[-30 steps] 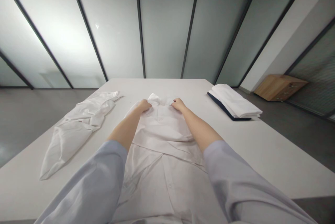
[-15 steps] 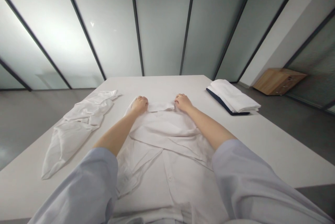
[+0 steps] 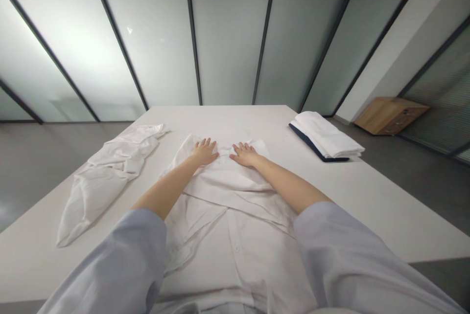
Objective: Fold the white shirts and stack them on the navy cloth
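A white button shirt point(image 3: 235, 223) lies spread on the table in front of me, its collar end away from me and its lower edge close to my body. Creased folds cross its middle, and a button shows on the front strip. My left hand point(image 3: 204, 151) rests flat on the far left part of the shirt, fingers spread. Opposite it, my right hand point(image 3: 245, 153) lies palm down on the far right part, fingers apart too. Between the two hands a short stretch of the collar area shows. Neither hand grasps the cloth.
On the left of the white table point(image 3: 367, 206) lies a crumpled white garment point(image 3: 110, 167). A folded white garment point(image 3: 326, 133) sits on a dark folded one point(image 3: 308, 143) at the right. Beyond stand frosted glass panels point(image 3: 227, 35) and a wooden cabinet point(image 3: 389, 114).
Both hands have let go of the shirt's far edge, opened, and moved inward and slightly nearer me, now flat on the cloth. The collar strip between them has been laid down.
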Motion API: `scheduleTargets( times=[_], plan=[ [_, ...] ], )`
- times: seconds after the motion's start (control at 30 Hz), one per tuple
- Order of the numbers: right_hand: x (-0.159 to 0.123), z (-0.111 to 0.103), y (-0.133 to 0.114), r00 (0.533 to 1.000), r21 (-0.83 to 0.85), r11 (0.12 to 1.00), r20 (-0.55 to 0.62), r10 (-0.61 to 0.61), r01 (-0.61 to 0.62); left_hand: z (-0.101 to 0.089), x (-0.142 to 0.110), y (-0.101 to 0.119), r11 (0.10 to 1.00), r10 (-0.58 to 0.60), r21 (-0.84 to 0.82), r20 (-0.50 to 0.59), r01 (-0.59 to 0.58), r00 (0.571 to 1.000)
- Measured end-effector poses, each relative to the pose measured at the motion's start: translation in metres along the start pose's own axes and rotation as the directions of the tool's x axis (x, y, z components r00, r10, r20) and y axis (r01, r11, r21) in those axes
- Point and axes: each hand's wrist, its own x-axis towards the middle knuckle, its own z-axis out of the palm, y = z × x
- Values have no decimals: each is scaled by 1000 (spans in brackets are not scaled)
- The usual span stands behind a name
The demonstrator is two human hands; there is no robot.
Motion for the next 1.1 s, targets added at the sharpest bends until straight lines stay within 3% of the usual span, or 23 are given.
scheduleTargets(
  times=[0.1,0.2,0.37,0.53,0.73,0.97,1.1],
  plan=[
    [2,-3,3,1000,-2,1000,-15,-9,9,-8,-13,14,1000,-24,-16,-12,24,1000],
    [6,-2,6,998,3,1000,-63,-20,20,-12,-27,28,996,-66,-58,83,71,994],
    [11,-2,16,971,39,998,-238,-32,42,-8,-41,38,992,-92,-69,148,103,985],
    [20,-13,44,910,79,993,-398,117,-92,-1,-43,38,994,-93,-38,114,98,989],
    [34,-16,66,918,26,984,-358,172,-174,4,-42,37,994,-96,-42,85,100,992],
    [31,-19,59,921,-108,990,-387,45,-94,5,-43,36,993,-99,-55,83,104,992],
    [24,-23,53,941,-136,985,-334,59,-110,8,-41,36,991,-106,-66,115,114,988]
  ],
)
